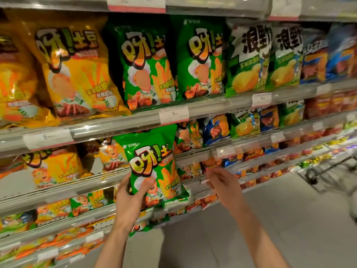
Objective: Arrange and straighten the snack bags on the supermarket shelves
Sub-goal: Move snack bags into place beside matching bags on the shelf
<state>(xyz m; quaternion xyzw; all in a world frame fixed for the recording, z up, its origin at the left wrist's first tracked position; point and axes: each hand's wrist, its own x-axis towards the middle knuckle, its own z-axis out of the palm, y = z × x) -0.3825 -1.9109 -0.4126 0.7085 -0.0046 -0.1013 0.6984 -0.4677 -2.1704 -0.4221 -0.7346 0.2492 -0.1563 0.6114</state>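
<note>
Now the left hand [131, 192] fingers pinch a glossy, puffy green bag [154, 163]; right hand [222, 182] fingers loosely spread.

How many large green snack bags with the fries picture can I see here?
3: two large green fries bags stand side by side on the upper shelf, one is held by the left hand. More may hide behind.

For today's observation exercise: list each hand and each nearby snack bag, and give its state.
Left hand: grips the held green bag's lower left edge.
Right hand: holds nothing, fingers loosely curled.
Held green bag: upright, off the shelf.
Two green bags on shelf: upright, side by side.
Yellow bag: leaning.
</note>
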